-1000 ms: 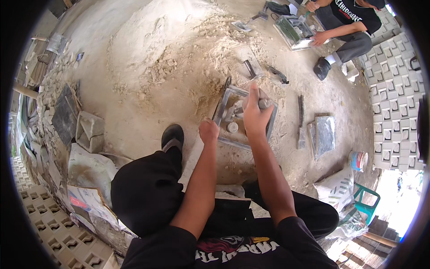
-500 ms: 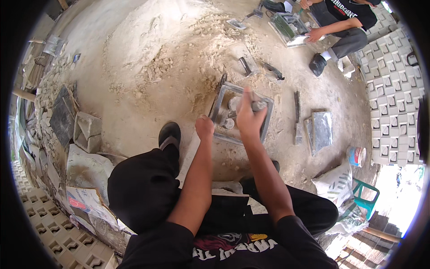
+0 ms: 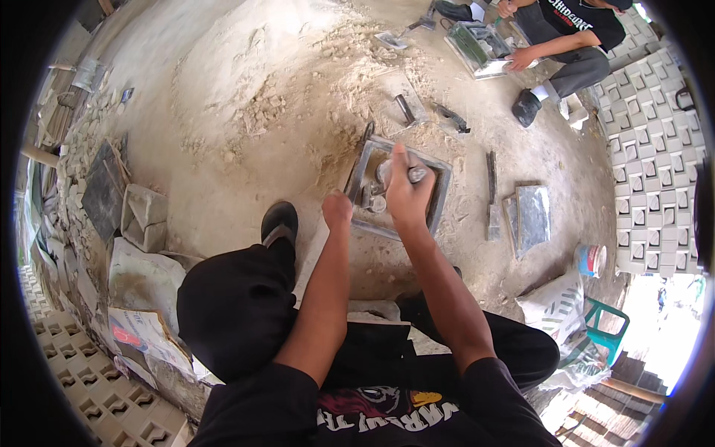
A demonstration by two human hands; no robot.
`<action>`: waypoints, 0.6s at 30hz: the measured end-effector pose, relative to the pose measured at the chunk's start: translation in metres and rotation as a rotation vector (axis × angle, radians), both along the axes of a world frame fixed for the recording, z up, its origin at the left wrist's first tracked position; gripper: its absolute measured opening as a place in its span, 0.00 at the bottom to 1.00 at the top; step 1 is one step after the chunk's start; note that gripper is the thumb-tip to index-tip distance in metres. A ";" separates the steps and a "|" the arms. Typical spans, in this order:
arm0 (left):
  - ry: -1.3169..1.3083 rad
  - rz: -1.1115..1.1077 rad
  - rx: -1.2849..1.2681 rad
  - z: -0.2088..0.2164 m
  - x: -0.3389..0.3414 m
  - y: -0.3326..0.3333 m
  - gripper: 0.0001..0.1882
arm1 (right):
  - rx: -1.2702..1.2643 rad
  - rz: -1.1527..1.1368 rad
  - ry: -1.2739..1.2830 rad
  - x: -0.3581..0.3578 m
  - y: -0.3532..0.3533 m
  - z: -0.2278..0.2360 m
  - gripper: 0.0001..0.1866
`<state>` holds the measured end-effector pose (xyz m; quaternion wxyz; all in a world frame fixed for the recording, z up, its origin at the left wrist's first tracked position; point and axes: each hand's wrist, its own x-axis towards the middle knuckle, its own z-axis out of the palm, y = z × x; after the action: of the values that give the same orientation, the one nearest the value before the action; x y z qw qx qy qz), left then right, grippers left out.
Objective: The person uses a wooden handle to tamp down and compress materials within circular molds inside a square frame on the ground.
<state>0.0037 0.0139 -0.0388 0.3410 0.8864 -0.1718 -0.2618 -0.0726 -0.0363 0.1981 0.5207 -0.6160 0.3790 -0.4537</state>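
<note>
A square grey mould frame sits on the ground in front of me, with rounded forms and pale powdery material inside. My left hand is closed at its left edge, gripping the frame's side; the fingertips are hidden. Over the middle of the frame, my right hand is wrapped round a grey tool with a rounded end, its thumb pointing away from me. The tool's lower part is hidden by the hand, so its exact kind does not show.
Loose sandy material is heaped beyond the frame. A trowel, a dark-handled tool and flat plates lie about. At the upper right a co-worker holds another mould box. Patterned blocks are stacked at right.
My right hand has come slightly nearer to me and left with the tool, still over the frame. My left hand stays at the frame's edge.
</note>
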 end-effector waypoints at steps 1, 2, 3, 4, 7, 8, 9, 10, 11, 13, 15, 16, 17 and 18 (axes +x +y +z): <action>0.050 0.062 -0.015 0.008 -0.001 -0.004 0.28 | 0.021 -0.048 -0.053 -0.001 -0.001 0.010 0.24; 0.101 0.125 -0.031 0.015 -0.005 -0.006 0.27 | 0.043 -0.095 -0.106 -0.003 0.000 0.014 0.24; 0.156 0.186 -0.049 0.024 -0.011 -0.010 0.27 | 0.066 -0.125 -0.125 -0.008 0.005 0.013 0.24; 0.140 0.159 -0.033 0.020 -0.009 -0.006 0.27 | 0.018 -0.073 -0.061 -0.008 0.011 0.009 0.24; 0.110 0.118 -0.034 0.016 -0.005 -0.008 0.27 | -0.049 -0.029 -0.008 -0.001 0.013 -0.002 0.25; 0.114 0.128 -0.057 0.017 -0.008 -0.009 0.27 | -0.026 -0.083 -0.087 0.001 0.007 -0.002 0.26; 0.115 0.142 -0.067 0.015 -0.005 -0.004 0.27 | 0.067 -0.093 -0.089 -0.003 0.009 0.013 0.26; 0.122 0.163 -0.059 0.016 -0.005 -0.007 0.27 | 0.151 -0.111 -0.088 -0.008 0.011 0.024 0.26; 0.129 0.185 -0.053 0.018 -0.006 -0.011 0.27 | 0.104 -0.098 -0.071 -0.013 0.013 0.010 0.26; 0.109 0.124 -0.032 0.013 -0.009 -0.010 0.27 | -0.014 -0.024 0.027 -0.008 0.016 -0.007 0.25; 0.031 -0.003 -0.009 -0.004 0.007 0.002 0.27 | -0.035 0.077 0.031 0.001 0.016 -0.005 0.24; 0.062 0.040 -0.003 0.001 0.005 0.003 0.27 | 0.000 0.061 0.030 -0.001 0.018 0.005 0.23; 0.093 0.086 0.004 0.005 0.002 0.005 0.27 | 0.035 0.047 0.029 -0.002 0.020 0.015 0.23; 0.126 0.123 -0.004 0.013 -0.002 0.000 0.28 | 0.057 0.026 0.031 -0.003 0.019 0.024 0.23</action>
<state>0.0019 0.0137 -0.0259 0.3682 0.8764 -0.0957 -0.2952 -0.0758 -0.0175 0.2216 0.5377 -0.6128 0.3918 -0.4264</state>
